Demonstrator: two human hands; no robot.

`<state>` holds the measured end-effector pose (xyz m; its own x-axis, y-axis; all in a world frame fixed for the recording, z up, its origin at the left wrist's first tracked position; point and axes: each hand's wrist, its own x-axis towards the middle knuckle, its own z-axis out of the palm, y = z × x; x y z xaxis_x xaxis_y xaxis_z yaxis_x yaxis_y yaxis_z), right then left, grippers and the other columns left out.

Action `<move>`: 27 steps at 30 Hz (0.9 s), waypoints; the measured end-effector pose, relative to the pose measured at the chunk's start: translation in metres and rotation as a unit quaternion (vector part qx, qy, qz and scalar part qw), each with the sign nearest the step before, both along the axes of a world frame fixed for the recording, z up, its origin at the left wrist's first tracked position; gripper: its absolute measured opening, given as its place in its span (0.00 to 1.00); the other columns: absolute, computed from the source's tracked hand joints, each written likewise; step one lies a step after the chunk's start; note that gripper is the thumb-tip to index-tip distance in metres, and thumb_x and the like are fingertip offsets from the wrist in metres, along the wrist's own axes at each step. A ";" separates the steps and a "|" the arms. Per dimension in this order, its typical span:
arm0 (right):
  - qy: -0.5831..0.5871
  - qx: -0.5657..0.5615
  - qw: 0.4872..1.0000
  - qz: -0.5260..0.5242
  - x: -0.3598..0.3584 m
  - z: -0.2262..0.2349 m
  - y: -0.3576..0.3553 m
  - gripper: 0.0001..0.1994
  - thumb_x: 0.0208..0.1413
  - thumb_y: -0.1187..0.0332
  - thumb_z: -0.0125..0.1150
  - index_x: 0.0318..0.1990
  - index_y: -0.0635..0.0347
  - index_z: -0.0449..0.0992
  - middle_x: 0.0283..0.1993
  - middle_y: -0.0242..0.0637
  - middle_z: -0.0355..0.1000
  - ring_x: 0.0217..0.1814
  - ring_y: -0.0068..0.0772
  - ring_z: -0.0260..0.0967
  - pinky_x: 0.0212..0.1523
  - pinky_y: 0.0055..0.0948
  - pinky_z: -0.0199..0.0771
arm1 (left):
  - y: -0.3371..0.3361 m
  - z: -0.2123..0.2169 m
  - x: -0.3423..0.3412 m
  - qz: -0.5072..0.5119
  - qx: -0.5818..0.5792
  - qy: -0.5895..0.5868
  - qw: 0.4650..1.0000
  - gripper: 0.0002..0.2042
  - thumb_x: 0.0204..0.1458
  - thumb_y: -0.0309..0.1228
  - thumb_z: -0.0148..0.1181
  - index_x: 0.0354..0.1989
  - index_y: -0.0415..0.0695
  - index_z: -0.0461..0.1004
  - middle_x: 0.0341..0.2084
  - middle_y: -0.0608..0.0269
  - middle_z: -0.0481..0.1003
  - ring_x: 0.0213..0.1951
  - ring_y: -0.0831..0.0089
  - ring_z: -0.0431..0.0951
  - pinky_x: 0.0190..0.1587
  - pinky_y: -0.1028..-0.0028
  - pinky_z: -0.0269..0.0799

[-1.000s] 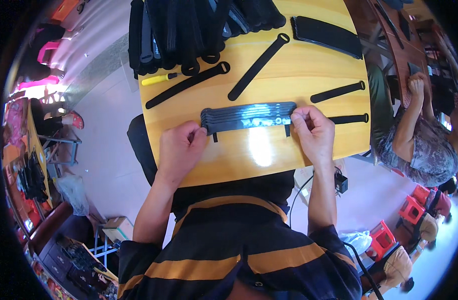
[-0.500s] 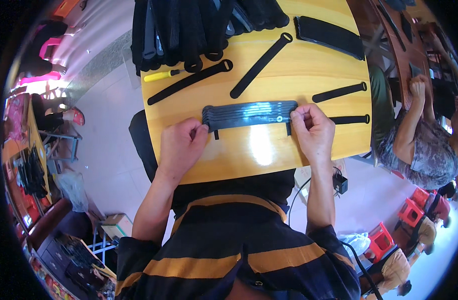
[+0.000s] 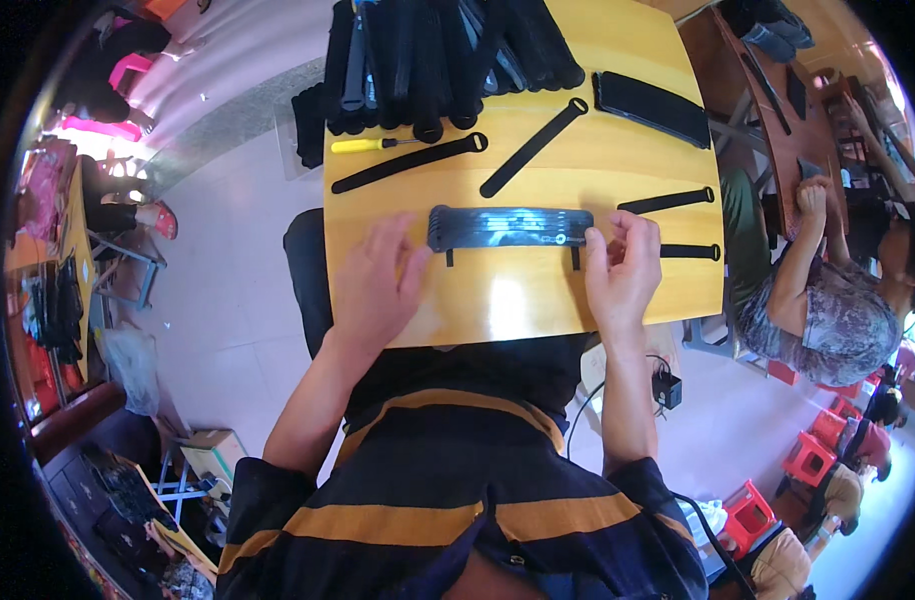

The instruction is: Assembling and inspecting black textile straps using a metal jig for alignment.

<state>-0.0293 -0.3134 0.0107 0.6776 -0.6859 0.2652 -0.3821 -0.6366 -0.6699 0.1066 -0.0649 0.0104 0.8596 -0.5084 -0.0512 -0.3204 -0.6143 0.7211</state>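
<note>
In front of me on the yellow table [image 3: 538,300] lies a neat stack of black straps [image 3: 508,228], overlapped in steps with a glossy face. Two short black tabs stick out below it. My left hand [image 3: 378,275] is apart from the stack's left end, fingers spread and slightly blurred, holding nothing. At the right end my right hand [image 3: 623,265] has its thumb tip by the stack's edge; its fingers are bent, with a gap between thumb and forefinger. Right of it lie two loose black straps with end loops [image 3: 668,201] [image 3: 690,251].
A thick pile of black straps [image 3: 428,70] fills the table's far left. Near it lie a yellow-handled screwdriver [image 3: 363,145] and two single looped straps [image 3: 408,163] [image 3: 533,148]. A black bundle [image 3: 653,108] sits far right. Another person [image 3: 828,290] works at a neighbouring table.
Both hands have loosened from the stack's ends. My left hand has come away and spread its fingers. The stack stays on the table; the whole view has shifted slightly.
</note>
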 end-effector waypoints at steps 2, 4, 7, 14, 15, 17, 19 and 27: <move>-0.044 -0.131 0.985 0.099 0.002 -0.001 0.009 0.11 0.55 0.75 0.65 0.46 0.61 0.75 0.44 0.43 0.74 0.44 0.47 0.73 0.46 0.42 0.75 | 0.003 -0.002 -0.012 -0.157 -0.006 -0.242 0.957 0.29 0.55 0.32 0.64 0.66 0.40 0.65 0.50 0.49 0.77 0.53 0.52 0.78 0.56 0.57 0.73; -0.020 -0.140 0.971 0.194 0.001 -0.005 0.032 0.13 0.55 0.75 0.63 0.49 0.59 0.75 0.50 0.43 0.73 0.55 0.49 0.72 0.56 0.46 0.72 | 0.000 -0.004 -0.035 -0.205 0.026 -0.228 0.951 0.33 0.55 0.34 0.64 0.69 0.41 0.62 0.59 0.49 0.70 0.63 0.52 0.68 0.64 0.54 0.64; 0.034 -0.186 0.947 0.259 -0.001 -0.014 0.060 0.22 0.58 0.70 0.63 0.60 0.60 0.72 0.63 0.45 0.69 0.67 0.49 0.66 0.68 0.52 0.64 | -0.002 -0.012 -0.046 -0.261 0.061 -0.196 0.943 0.36 0.54 0.37 0.64 0.71 0.39 0.59 0.71 0.49 0.58 0.74 0.51 0.54 0.72 0.48 0.53; 0.173 -0.174 0.909 0.336 -0.008 -0.034 0.065 0.41 0.64 0.41 0.51 0.76 0.59 0.53 0.81 0.43 0.46 0.84 0.47 0.40 0.79 0.56 0.40 | 0.005 -0.033 -0.037 -0.273 0.053 -0.218 0.936 0.42 0.54 0.50 0.63 0.73 0.37 0.57 0.74 0.49 0.55 0.76 0.51 0.50 0.73 0.47 0.49; 0.177 -0.177 0.911 0.328 -0.009 -0.036 0.063 0.42 0.64 0.41 0.51 0.76 0.59 0.53 0.81 0.43 0.46 0.84 0.47 0.40 0.79 0.56 0.40 | 0.006 -0.032 -0.035 -0.273 0.052 -0.221 0.935 0.42 0.54 0.50 0.63 0.73 0.37 0.57 0.74 0.49 0.55 0.76 0.51 0.50 0.73 0.47 0.49; 0.182 -0.183 0.911 0.320 -0.011 -0.035 0.060 0.42 0.64 0.41 0.51 0.76 0.59 0.53 0.82 0.43 0.46 0.84 0.48 0.40 0.79 0.56 0.40 | 0.007 -0.032 -0.033 -0.277 0.063 -0.213 0.935 0.42 0.53 0.51 0.64 0.72 0.38 0.59 0.73 0.50 0.57 0.76 0.55 0.51 0.75 0.50 0.47; 0.200 -0.181 0.920 0.285 -0.015 -0.035 0.055 0.42 0.64 0.40 0.51 0.76 0.60 0.52 0.82 0.44 0.45 0.84 0.48 0.40 0.78 0.55 0.42 | 0.008 -0.034 -0.032 -0.278 0.061 -0.220 0.933 0.42 0.54 0.51 0.64 0.72 0.38 0.59 0.73 0.50 0.56 0.76 0.56 0.51 0.75 0.51 0.47; 0.219 -0.189 0.941 0.179 -0.046 -0.034 0.022 0.42 0.65 0.41 0.51 0.76 0.62 0.52 0.82 0.47 0.45 0.84 0.49 0.41 0.78 0.53 0.44 | 0.010 -0.037 -0.032 -0.283 0.068 -0.233 0.928 0.43 0.55 0.52 0.63 0.73 0.38 0.57 0.74 0.51 0.55 0.76 0.57 0.50 0.76 0.54 0.44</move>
